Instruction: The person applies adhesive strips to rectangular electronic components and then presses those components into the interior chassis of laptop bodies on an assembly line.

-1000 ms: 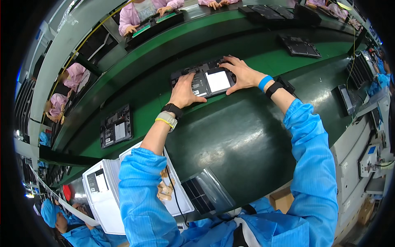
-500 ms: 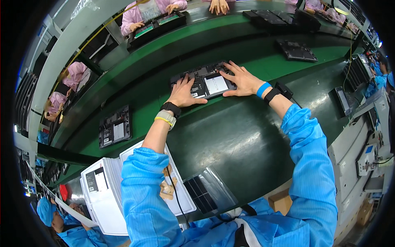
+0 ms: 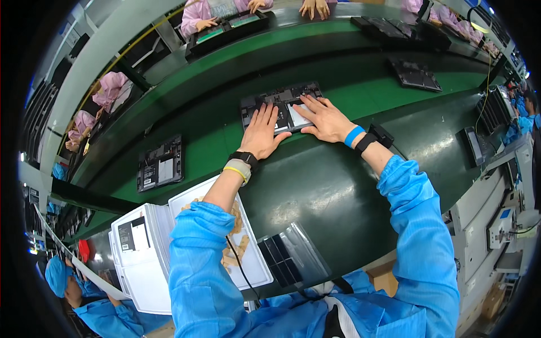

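An opened laptop base [image 3: 284, 94] with bare inner parts lies on the green belt in front of me. Across its left part rests my left hand [image 3: 262, 132], palm down with fingers stretched, over the dark battery. My right hand [image 3: 328, 121] lies flat on the right part, its fingertips on a white label [image 3: 297, 116]. Neither hand grasps anything; the fingers hide part of the battery and label.
Similar laptop bases sit on the belt at the left [image 3: 162, 164] and far right [image 3: 416, 75]. Near my left forearm are a white tray [image 3: 260, 276] with tan pieces and a clear bag [image 3: 304, 253] beside dark strips. Co-workers' hands [image 3: 314, 8] work across the line.
My right hand has slid inward from the laptop base's right edge onto the white label, its fingers closer together. My left hand stays on the left part. The whole view has shifted slightly.
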The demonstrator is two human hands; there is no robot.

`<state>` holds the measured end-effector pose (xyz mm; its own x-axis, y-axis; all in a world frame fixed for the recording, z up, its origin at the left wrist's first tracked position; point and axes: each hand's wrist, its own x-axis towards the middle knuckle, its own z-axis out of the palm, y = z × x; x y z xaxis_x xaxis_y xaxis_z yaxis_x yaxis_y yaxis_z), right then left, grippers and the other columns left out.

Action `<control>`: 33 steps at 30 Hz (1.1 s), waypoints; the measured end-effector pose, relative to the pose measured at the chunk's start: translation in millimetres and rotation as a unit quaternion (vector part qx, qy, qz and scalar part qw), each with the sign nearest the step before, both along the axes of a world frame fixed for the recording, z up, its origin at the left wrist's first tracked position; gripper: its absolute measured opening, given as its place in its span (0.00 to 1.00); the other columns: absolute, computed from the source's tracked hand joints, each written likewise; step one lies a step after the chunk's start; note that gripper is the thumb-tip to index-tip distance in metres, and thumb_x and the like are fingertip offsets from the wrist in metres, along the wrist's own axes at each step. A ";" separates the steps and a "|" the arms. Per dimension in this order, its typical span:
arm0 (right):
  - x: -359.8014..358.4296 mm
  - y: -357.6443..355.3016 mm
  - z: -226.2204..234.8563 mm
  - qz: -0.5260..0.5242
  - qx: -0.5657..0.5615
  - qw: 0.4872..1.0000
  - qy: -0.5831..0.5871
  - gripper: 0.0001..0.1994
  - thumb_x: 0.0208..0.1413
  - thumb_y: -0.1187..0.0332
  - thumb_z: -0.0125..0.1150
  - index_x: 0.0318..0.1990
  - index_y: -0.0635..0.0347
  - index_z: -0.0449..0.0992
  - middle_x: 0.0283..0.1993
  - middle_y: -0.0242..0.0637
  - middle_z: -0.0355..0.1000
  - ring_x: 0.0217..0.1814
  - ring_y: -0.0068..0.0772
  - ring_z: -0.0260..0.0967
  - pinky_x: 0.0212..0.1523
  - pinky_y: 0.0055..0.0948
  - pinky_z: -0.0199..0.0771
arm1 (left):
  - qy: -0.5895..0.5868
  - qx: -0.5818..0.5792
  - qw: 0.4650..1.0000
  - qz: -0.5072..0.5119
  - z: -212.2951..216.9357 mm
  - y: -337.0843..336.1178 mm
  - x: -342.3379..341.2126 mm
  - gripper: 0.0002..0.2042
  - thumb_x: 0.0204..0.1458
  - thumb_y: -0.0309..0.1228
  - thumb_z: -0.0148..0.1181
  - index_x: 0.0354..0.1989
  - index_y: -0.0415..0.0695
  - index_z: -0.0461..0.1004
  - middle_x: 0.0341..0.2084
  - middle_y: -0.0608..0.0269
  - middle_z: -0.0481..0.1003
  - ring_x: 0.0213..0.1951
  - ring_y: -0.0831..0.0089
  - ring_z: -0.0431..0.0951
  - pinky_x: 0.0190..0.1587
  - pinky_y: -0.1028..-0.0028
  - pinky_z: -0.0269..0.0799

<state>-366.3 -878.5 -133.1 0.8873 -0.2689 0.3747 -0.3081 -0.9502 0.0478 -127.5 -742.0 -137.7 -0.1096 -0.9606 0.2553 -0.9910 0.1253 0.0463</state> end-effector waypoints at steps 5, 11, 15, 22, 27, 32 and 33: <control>15.2 22.1 -13.2 -0.042 -0.011 0.999 -0.015 0.37 0.67 0.44 0.56 0.73 0.63 0.62 0.78 0.56 0.57 0.80 0.54 0.54 0.75 0.50 0.53 | -0.007 -0.022 0.996 0.080 -9.9 20.5 4.7 0.46 0.63 0.64 0.51 0.76 0.35 0.56 0.75 0.35 0.54 0.77 0.42 0.52 0.78 0.52 0.47; 25.0 35.2 6.1 -0.045 0.097 0.994 -0.001 0.40 0.61 0.47 0.66 0.71 0.68 0.65 0.78 0.51 0.59 0.80 0.49 0.55 0.75 0.47 0.55 | 0.181 0.164 0.967 0.074 86.0 81.5 19.5 0.47 0.62 0.65 0.53 0.72 0.30 0.58 0.57 0.28 0.75 0.60 0.38 0.77 0.64 0.55 0.72; 4.1 19.7 -23.3 -0.055 0.071 0.994 -0.059 0.35 0.62 0.54 0.67 0.70 0.65 0.66 0.78 0.50 0.59 0.82 0.51 0.53 0.76 0.48 0.52 | 0.193 0.124 0.973 0.014 184.8 178.3 42.2 0.35 0.62 0.51 0.63 0.68 0.35 0.66 0.54 0.39 0.79 0.52 0.50 0.84 0.55 0.60 0.79; 8.8 88.7 14.3 -0.036 0.211 0.969 -0.125 0.19 0.61 0.68 0.66 0.59 0.62 0.77 0.72 0.46 0.67 0.76 0.52 0.61 0.73 0.46 0.58 | 0.058 0.258 0.920 0.290 212.9 425.5 202.1 0.36 0.45 0.46 0.78 0.63 0.45 0.76 0.57 0.42 0.78 0.59 0.50 0.79 0.63 0.59 0.74; 36.5 145.0 72.2 0.075 0.308 0.930 -0.184 0.19 0.62 0.70 0.65 0.59 0.63 0.77 0.67 0.45 0.73 0.68 0.49 0.70 0.65 0.39 0.70 | 0.042 0.121 0.939 0.321 144.3 480.8 229.1 0.50 0.30 0.52 0.86 0.67 0.50 0.72 0.69 0.34 0.62 0.69 0.38 0.65 0.73 0.54 0.59; 59.6 196.9 117.2 0.164 0.380 0.877 -0.245 0.18 0.62 0.73 0.65 0.59 0.58 0.78 0.65 0.41 0.75 0.67 0.39 0.72 0.62 0.34 0.73 | 0.087 -0.057 0.896 0.432 157.6 453.4 207.3 0.33 0.43 0.48 0.81 0.51 0.42 0.71 0.39 0.48 0.82 0.42 0.49 0.82 0.46 0.57 0.75; 62.7 204.5 119.5 0.167 0.414 0.859 -0.250 0.17 0.63 0.73 0.64 0.59 0.60 0.78 0.63 0.40 0.76 0.66 0.36 0.73 0.62 0.34 0.73 | 0.072 -0.109 0.899 0.417 162.4 439.7 196.9 0.30 0.47 0.46 0.79 0.51 0.41 0.70 0.37 0.49 0.82 0.38 0.50 0.82 0.43 0.59 0.76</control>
<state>-303.6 -674.0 -13.5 0.7509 -0.3878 0.5346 0.2037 -0.6341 -0.7460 69.4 -302.4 24.7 0.6758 -0.6181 0.4016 -0.7297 -0.6380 0.2459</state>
